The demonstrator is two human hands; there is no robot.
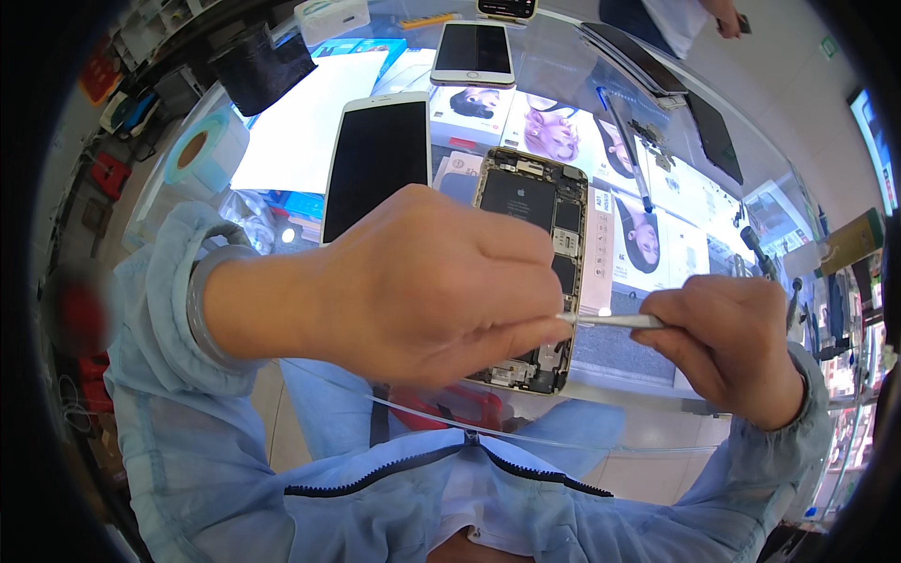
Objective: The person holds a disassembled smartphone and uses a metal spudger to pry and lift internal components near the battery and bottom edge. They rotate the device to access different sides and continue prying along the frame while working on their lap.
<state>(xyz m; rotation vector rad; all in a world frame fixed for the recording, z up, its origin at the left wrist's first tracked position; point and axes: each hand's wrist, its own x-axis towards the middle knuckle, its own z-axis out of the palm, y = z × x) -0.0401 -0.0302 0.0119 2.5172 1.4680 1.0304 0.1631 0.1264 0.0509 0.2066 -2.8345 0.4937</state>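
Note:
An opened smartphone lies on the glass counter with its battery and circuit boards bare. My left hand is closed above its lower half and hides much of it. What those fingers pinch, if anything, is hidden. To the right, my right hand is closed around a slim silver metal tool, which lies nearly level over the phone's right edge. The tool's far end meets the fingertips of my left hand. Just beyond my left hand lies a white-framed phone screen, dark and face up.
A second white phone lies farther back. A blue pen and small metal parts are on the right, near a dark flat panel. A label roll and black holder stand left. Another person is beyond.

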